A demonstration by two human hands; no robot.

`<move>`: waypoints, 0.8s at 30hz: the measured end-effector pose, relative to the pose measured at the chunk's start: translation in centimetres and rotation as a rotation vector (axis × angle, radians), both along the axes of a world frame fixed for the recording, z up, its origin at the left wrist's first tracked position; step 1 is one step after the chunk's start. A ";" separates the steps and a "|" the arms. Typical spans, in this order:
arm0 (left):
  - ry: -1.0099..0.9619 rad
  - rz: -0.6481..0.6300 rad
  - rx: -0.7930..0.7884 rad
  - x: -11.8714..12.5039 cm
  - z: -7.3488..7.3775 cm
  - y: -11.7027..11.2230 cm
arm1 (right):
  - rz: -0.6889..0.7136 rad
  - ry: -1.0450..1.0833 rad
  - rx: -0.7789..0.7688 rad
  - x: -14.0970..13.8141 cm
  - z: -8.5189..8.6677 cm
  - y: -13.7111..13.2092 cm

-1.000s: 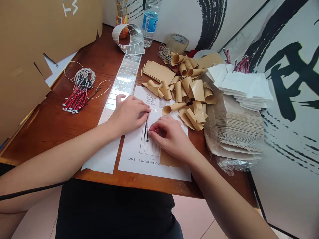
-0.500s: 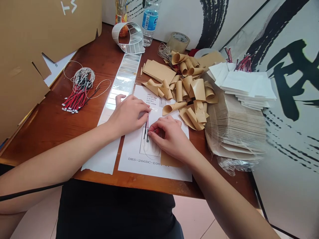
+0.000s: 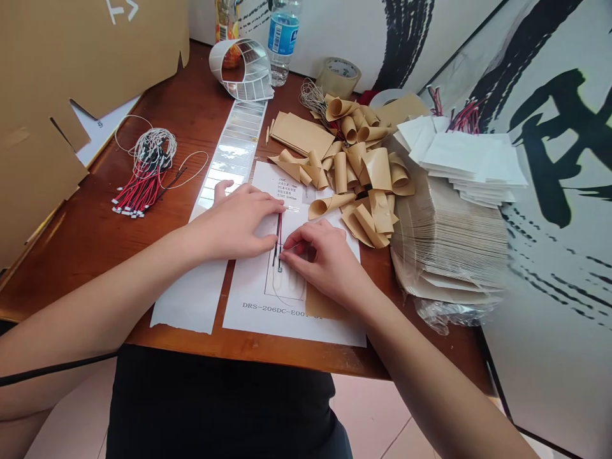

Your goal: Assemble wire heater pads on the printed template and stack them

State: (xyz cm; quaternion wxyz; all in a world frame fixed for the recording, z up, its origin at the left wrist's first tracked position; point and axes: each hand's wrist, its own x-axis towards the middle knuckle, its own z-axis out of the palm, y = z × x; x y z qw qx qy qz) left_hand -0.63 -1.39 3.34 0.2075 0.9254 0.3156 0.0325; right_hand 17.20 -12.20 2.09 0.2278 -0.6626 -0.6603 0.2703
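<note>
A printed sheet [image 3: 248,280] with an outlined rectangle and the code "DRS-206DC-E001" lies before me. Across the rectangle runs a thin wire lead [image 3: 280,224], with red and black strands at its upper end and a pale line curving below. My left hand [image 3: 239,220] rests palm down, fingers stretched, its fingertips at the lead's top end and its thumb apart beside the strands. Thumb and index finger of my right hand [image 3: 322,261] pinch the lead near its dark middle part. Under the right hand lies a brown paper piece [image 3: 322,306].
A bundle of red-and-white leads [image 3: 146,172] lies at left. A silver label strip [image 3: 234,140] runs back to its roll [image 3: 243,70]. Curled brown papers [image 3: 354,172], stacked brown envelopes [image 3: 452,236] and white packets [image 3: 473,156] fill the right. A large cardboard box [image 3: 95,76] borders the left.
My left thumb has moved down, away from its fingers, along the strands. My right hand keeps its pinch on the lead. The whole view has shifted slightly.
</note>
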 end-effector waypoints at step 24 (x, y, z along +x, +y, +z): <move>-0.001 0.015 -0.011 0.5 -0.7 -1.4 | 0.139 -0.091 0.147 1.9 0.4 -0.4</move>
